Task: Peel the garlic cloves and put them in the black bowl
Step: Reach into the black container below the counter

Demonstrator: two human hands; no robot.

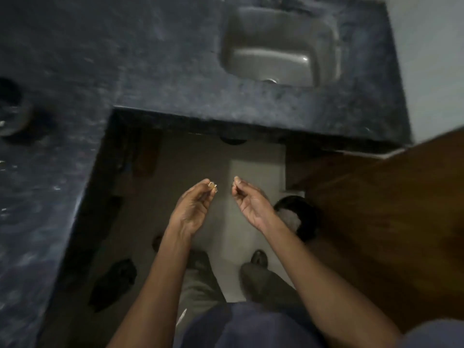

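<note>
My left hand (193, 207) pinches a small pale garlic clove (213, 186) at its fingertips, held out over the floor in the counter's corner. My right hand (251, 202) is a short gap to the right, fingertips pinched together on a thin scrap of garlic skin (234, 182), barely visible. A dark round shape at the far left on the counter may be the black bowl (12, 116); it is blurred and cut by the frame edge.
A dark speckled L-shaped counter (155, 71) wraps the left and far sides, with a steel sink (281, 46) set in it. A brown wooden door (389, 222) stands at right. A black bin with a pale bag (298, 217) sits on the floor under my right wrist.
</note>
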